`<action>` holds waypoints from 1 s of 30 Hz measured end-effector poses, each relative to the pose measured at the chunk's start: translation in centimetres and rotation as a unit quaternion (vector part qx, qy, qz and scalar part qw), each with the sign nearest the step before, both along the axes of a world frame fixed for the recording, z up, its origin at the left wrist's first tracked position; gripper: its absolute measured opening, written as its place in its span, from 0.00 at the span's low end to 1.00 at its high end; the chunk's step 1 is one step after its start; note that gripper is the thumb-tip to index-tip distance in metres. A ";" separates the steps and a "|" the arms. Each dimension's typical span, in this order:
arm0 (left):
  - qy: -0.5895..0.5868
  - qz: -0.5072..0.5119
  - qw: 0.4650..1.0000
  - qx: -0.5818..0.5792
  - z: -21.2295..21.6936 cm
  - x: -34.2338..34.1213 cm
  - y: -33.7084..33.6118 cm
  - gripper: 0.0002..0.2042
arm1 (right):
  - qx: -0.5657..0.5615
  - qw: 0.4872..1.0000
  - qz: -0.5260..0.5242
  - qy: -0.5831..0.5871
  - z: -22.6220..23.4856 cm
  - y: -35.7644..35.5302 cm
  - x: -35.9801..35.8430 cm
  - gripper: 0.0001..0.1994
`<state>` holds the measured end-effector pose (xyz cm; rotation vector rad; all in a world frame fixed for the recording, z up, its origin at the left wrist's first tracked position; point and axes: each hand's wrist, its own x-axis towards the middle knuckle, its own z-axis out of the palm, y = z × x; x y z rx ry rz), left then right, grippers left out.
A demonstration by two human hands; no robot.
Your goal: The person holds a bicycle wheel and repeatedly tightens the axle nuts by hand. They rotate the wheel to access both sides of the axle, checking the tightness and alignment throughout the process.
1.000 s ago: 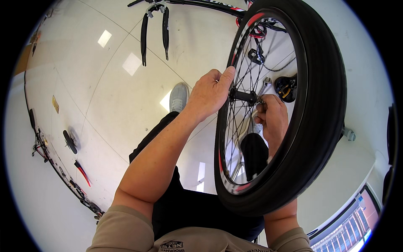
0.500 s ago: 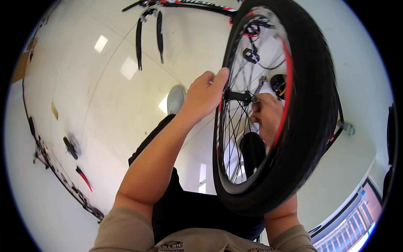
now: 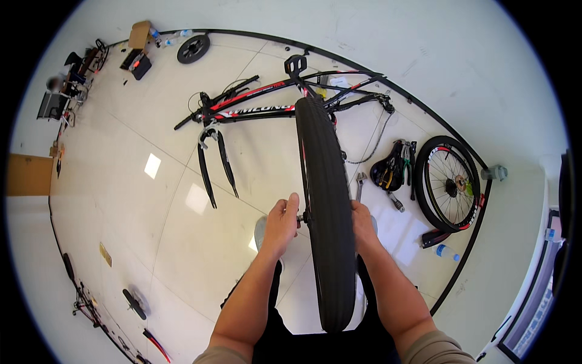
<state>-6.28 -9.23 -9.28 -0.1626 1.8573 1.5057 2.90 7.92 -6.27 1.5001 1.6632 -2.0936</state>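
Head view, looking straight down: a bicycle wheel (image 3: 325,230) stands upright on edge between the person's knees, its black tyre running near to far, so only the tread faces us. The left hand (image 3: 280,225) sits just left of the wheel at hub height, fingers curled onto the end of the axle (image 3: 301,217) that pokes out on that side; that grip is closed on the axle end. The right hand (image 3: 364,224) presses against the wheel's right side, level with the left, but the tyre hides its fingers, so I cannot tell whether that grip is closed on anything. The wheel lies dead centre between the two hands, each about equally close, with its long axis pointing away towards the far floor.

Beyond it, the bicycle frame (image 3: 267,103) lies on the pale tiled floor (image 3: 151,242), running left to right, with the front fork (image 3: 212,161) pointing back towards the person. That frame lies right across the line of the wheel, at the far end. Off to the right, a second wheel (image 3: 448,182) lies against the dark strip along the floor's edge, a saddle (image 3: 388,170) and some hand tools (image 3: 407,159) just beside it, and a spanner (image 3: 360,185) near the held tyre. A plastic bottle (image 3: 447,252) lies on the near right. Far left, a cardboard box (image 3: 140,33) and a loose small disc (image 3: 193,48) sit well apart from the work.
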 end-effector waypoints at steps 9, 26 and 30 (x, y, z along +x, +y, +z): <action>-0.029 0.013 1.000 0.000 -0.4 0.2 -0.3 0.29 | 0.011 1.000 0.008 -0.015 -1.3 -0.2 0.4 0.10; -0.057 0.024 0.998 0.016 1.1 0.0 -0.1 0.05 | 0.012 0.999 0.012 -0.033 -0.5 0.0 0.0 0.10; -0.064 0.036 0.997 0.025 0.4 -0.2 -0.2 0.05 | 0.009 1.000 0.010 -0.023 -0.4 -0.1 -0.1 0.10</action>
